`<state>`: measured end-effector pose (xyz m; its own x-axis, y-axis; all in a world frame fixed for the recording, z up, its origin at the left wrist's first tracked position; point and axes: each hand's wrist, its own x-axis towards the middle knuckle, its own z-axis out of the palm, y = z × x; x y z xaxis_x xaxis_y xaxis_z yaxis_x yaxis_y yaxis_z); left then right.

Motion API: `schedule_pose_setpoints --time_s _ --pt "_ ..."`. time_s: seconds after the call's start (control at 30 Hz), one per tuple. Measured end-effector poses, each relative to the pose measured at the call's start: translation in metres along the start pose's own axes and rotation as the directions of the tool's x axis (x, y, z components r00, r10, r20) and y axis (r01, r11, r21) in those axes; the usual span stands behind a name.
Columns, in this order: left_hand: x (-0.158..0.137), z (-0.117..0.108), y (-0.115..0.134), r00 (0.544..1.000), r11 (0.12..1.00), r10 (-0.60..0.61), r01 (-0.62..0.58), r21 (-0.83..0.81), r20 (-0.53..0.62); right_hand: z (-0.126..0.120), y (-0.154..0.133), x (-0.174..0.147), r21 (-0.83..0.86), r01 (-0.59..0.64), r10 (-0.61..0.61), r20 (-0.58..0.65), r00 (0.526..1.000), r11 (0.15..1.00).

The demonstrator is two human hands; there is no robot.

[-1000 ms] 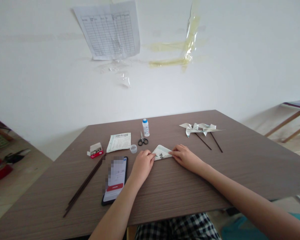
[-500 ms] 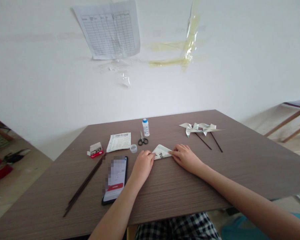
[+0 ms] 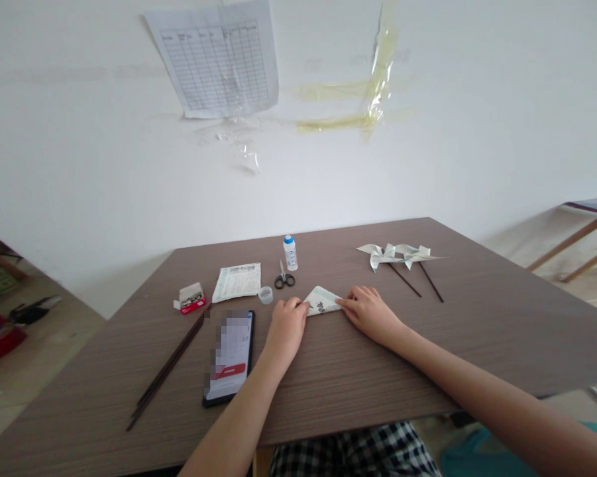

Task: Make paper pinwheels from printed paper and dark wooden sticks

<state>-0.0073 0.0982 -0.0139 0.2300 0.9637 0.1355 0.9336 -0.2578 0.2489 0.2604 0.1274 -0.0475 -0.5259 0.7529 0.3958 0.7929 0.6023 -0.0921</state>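
Note:
A piece of printed paper [image 3: 322,301], folded into a triangle, lies on the brown table [image 3: 323,371] between my hands. My left hand [image 3: 287,322] grips its left corner, the fingers closed on the edge. At the right corner, my right hand [image 3: 368,311] pinches the paper between thumb and fingers. Just beyond the paper are black-handled scissors [image 3: 284,278] and a white bottle with a blue cap [image 3: 290,254]. A small clear cup [image 3: 265,295] sits to the left of the scissors.
Two paper pinwheels [image 3: 383,256] on dark sticks lie at the back right. Toward the left are a stack of printed paper [image 3: 237,281], a small red-and-white box [image 3: 191,299], dark sticks [image 3: 166,371] and a phone [image 3: 231,358]. A white wall [image 3: 328,185] stands behind the table.
Hardly anything differs. Both hands stay on the folded paper, and the left forearm has shifted very slightly to the right.

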Motion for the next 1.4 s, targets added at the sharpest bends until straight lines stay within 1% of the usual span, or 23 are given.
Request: schedule_pose_setpoints --time_s 0.2,0.37,0.53,0.7,0.83,1.17,1.4 --pt "-0.005 -0.006 0.006 1.000 0.993 -0.022 0.021 0.116 0.012 -0.009 -0.007 0.000 -0.019 -0.046 0.046 0.047 0.998 0.999" --pt "-0.011 -0.014 0.013 0.999 0.987 -0.048 0.047 0.152 0.002 -0.015 -0.011 -0.001 -0.065 -0.073 0.078 0.078 0.994 0.995" --pt "-0.013 -0.017 0.018 0.996 0.979 -0.083 0.084 0.185 -0.012 -0.016 -0.013 0.000 -0.068 -0.097 0.102 0.076 0.992 0.993" --pt "-0.012 -0.016 0.020 0.997 0.970 -0.078 0.080 0.231 -0.016 -0.015 -0.011 0.000 -0.061 -0.099 0.104 0.084 0.991 0.993" --pt "-0.012 -0.015 0.022 0.997 0.971 -0.078 0.082 0.226 -0.026 -0.013 -0.010 0.000 -0.060 -0.092 0.096 0.074 0.993 0.994" --pt "-0.014 -0.020 0.028 0.989 0.965 -0.149 0.143 0.219 0.011 -0.010 -0.008 -0.001 -0.031 -0.101 0.103 0.076 0.992 0.994" --pt "-0.012 -0.025 0.028 0.989 0.972 -0.140 0.129 0.196 0.040 -0.015 -0.013 0.001 -0.049 -0.131 0.135 0.113 0.984 0.990"
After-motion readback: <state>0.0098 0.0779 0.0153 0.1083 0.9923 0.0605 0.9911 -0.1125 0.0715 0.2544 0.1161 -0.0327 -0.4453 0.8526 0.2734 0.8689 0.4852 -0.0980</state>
